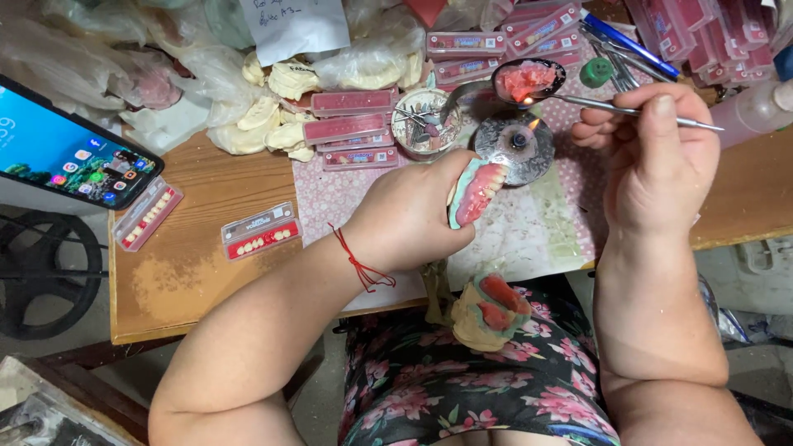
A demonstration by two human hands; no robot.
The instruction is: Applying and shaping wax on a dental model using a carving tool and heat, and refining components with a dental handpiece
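Wide view first: the wooden table (206,272) runs across the frame, its far side heaped with plaster casts and flat red tooth-card boxes, a phone (70,157) lit up at the far left edge. Nearer the middle, a patterned mat (529,231) carries a small round spirit burner (516,144), flame just visible at its wick.

Now the hands. The left hand (409,219) is wrapped closed around a denture model (475,192), pale green base with a pink gum ridge and a row of teeth, held upright so the long axis of the arch runs from near the person up toward the burner (teeth side turned to the right). The right hand (657,157) is pinched shut on a slim metal instrument (628,111); the shaft lies nearly level, pointing left, and its tip sits at the flame, under a spoon of pink wax (527,80).

So the key line: the model lies down and to the left of the instrument tip, close by, with the burner between them. The left hand owns the model; the right hand is the nearer one to the flame.

Smallest, in the lap: a second cast (487,312) with red wax rims rests untouched on the floral fabric.
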